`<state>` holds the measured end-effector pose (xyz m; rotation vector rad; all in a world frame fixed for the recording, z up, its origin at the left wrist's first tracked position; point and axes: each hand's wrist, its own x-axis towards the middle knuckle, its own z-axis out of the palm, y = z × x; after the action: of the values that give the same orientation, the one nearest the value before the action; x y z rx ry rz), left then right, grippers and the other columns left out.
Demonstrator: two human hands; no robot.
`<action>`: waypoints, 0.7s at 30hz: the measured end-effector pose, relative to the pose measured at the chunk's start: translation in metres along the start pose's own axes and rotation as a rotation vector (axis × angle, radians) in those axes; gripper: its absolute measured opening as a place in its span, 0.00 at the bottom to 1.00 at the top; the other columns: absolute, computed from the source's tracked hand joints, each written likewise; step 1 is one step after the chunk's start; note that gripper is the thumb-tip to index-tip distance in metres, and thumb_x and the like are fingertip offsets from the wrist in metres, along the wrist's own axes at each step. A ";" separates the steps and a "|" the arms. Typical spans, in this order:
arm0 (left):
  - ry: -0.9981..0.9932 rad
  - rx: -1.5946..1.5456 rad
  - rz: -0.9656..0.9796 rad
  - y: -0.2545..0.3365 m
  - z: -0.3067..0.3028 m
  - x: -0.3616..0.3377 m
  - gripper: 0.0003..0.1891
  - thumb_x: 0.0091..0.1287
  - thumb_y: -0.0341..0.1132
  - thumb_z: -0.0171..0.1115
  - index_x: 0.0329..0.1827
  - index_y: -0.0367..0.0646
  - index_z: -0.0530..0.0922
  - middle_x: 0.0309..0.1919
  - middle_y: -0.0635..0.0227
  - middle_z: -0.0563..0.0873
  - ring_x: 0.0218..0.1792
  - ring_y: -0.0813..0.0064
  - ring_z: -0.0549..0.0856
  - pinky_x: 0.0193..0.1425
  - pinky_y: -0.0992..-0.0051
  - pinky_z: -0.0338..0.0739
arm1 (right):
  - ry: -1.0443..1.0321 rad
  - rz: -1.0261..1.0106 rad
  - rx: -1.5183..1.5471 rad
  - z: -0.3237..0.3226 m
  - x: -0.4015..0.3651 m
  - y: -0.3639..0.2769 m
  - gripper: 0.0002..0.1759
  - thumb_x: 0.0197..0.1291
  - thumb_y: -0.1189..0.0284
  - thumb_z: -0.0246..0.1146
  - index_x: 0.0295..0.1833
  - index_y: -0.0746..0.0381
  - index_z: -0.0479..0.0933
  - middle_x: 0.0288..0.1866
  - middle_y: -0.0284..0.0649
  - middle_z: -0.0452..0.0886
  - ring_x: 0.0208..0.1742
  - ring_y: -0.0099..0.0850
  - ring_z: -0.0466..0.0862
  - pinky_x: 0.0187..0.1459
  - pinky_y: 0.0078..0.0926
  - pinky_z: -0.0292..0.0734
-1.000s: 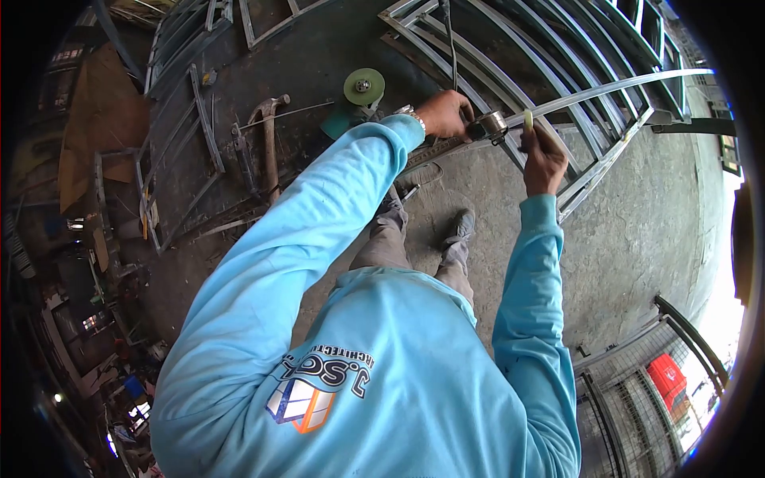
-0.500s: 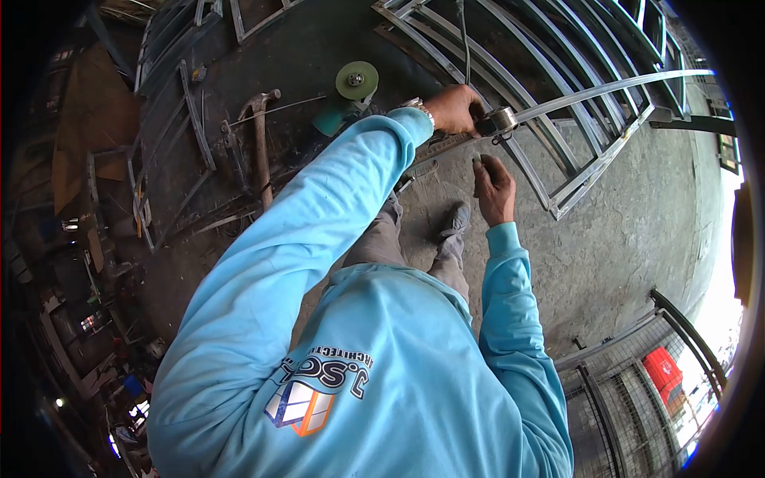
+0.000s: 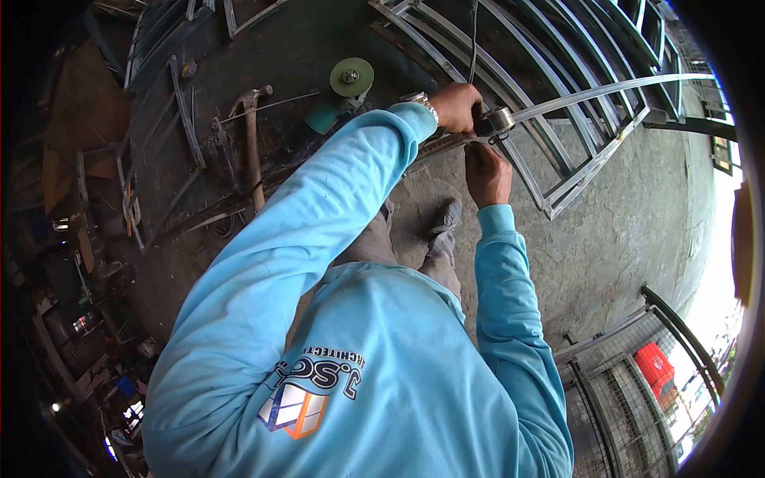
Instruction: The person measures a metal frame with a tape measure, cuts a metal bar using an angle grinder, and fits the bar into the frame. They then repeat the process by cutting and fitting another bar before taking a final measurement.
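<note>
My left hand (image 3: 457, 107), with a watch at the wrist, is closed at the edge of the dark worktable. It is right against a round black-and-silver object (image 3: 498, 121), whose kind I cannot make out. From that object a long pale metal strip (image 3: 606, 92) runs off to the right, across the metal frames. Just below, my right hand (image 3: 488, 171) has its fingers pinched together close to the table edge. Whatever it pinches is hidden.
An angle grinder (image 3: 351, 77) with a green disc and a hammer (image 3: 253, 143) lie on the dark worktable. Slatted metal frames (image 3: 550, 211) rest at upper right. My shoe (image 3: 448, 217) is on the concrete floor. A red box (image 3: 653, 366) stands by mesh panels at lower right.
My right hand has moved up to the table edge, its fingers closing and turning toward the round object. My left hand stays nearly where it was.
</note>
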<state>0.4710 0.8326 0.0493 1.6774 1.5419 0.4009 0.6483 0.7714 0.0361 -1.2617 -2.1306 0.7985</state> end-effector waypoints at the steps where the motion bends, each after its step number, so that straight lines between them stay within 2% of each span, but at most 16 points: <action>1: 0.001 -0.004 0.000 -0.001 0.000 0.000 0.20 0.43 0.30 0.78 0.40 0.37 0.85 0.36 0.55 0.89 0.38 0.63 0.89 0.46 0.70 0.81 | -0.002 -0.004 -0.013 0.001 0.000 0.000 0.07 0.58 0.73 0.65 0.39 0.64 0.83 0.35 0.50 0.84 0.36 0.49 0.85 0.38 0.38 0.80; 5: 0.009 -0.001 0.018 -0.004 0.001 0.002 0.20 0.42 0.31 0.78 0.40 0.37 0.85 0.36 0.55 0.89 0.38 0.62 0.89 0.46 0.69 0.81 | 0.006 -0.030 -0.027 0.002 0.002 0.001 0.07 0.57 0.73 0.65 0.39 0.63 0.83 0.35 0.50 0.84 0.35 0.49 0.85 0.38 0.38 0.80; 7: 0.018 -0.001 0.014 -0.004 0.003 0.002 0.20 0.42 0.31 0.78 0.40 0.37 0.85 0.36 0.55 0.89 0.39 0.62 0.89 0.46 0.69 0.81 | -0.028 -0.001 -0.017 0.002 0.002 0.001 0.07 0.58 0.70 0.63 0.38 0.62 0.82 0.36 0.50 0.84 0.37 0.51 0.84 0.40 0.43 0.80; 14: 0.020 -0.008 0.023 -0.006 0.004 0.002 0.20 0.42 0.31 0.78 0.40 0.38 0.85 0.36 0.55 0.89 0.39 0.61 0.89 0.46 0.69 0.82 | -0.051 0.003 -0.055 0.000 0.003 -0.003 0.07 0.58 0.71 0.63 0.38 0.62 0.82 0.36 0.51 0.84 0.36 0.52 0.84 0.38 0.43 0.80; 16: 0.020 -0.023 0.027 -0.005 0.003 0.002 0.20 0.42 0.31 0.78 0.40 0.38 0.85 0.36 0.54 0.89 0.39 0.61 0.89 0.46 0.68 0.82 | -0.044 -0.033 -0.130 0.000 0.005 -0.005 0.07 0.57 0.70 0.64 0.37 0.62 0.83 0.32 0.50 0.84 0.33 0.49 0.85 0.35 0.41 0.80; 21: 0.022 0.005 0.018 -0.002 0.000 0.000 0.20 0.41 0.32 0.78 0.40 0.38 0.85 0.36 0.53 0.89 0.39 0.60 0.89 0.47 0.68 0.82 | -0.148 -0.002 -0.265 -0.003 0.014 -0.018 0.08 0.57 0.69 0.63 0.36 0.61 0.81 0.31 0.51 0.84 0.32 0.50 0.85 0.35 0.43 0.81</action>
<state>0.4697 0.8321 0.0477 1.6967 1.5457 0.4264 0.6342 0.7772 0.0531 -1.3682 -2.4196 0.6403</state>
